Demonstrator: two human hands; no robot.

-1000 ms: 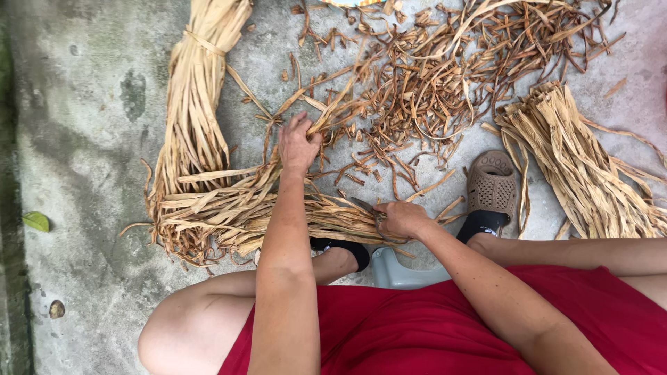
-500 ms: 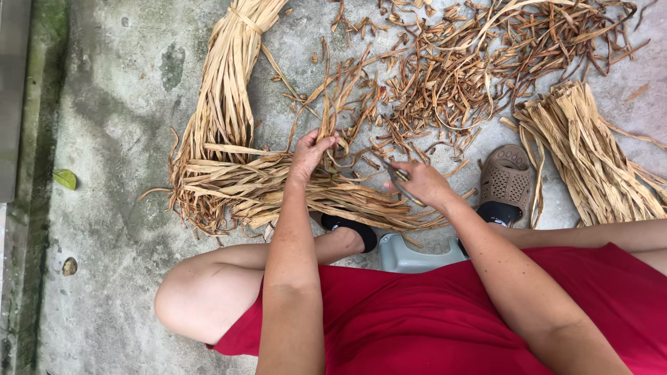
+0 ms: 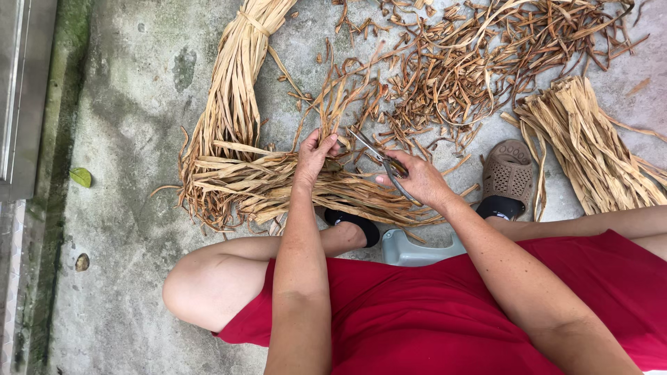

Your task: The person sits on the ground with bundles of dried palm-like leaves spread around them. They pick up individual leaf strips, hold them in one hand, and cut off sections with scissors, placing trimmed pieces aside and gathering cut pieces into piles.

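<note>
Head view: dried leaf strips (image 3: pixel 333 104) are gripped by the left hand (image 3: pixel 314 154) w/ fingers closed, scissors (image 3: pixel 381 161) held in the right hand (image 3: pixel 418 180), blades apart beside the strips, above a bundle (image 3: pixel 278 187) on the concrete floor (image 3: pixel 125 125) near its middle.

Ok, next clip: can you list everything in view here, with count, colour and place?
Tied strip bundle: one, tan, upper left on the concrete.
Loose strip pile: one, tan, under the hands.
Held strips: a few, brown, in left hand.
Scraps: many, reddish brown, top right.
Second bundle: one, tan, right.
Scissors: one, metal, in right hand.
Sandal: one, brown, right foot.
Low stool: one, grey, beneath person.
Leaf: one, green, left.
Left hand, right hand.
</note>
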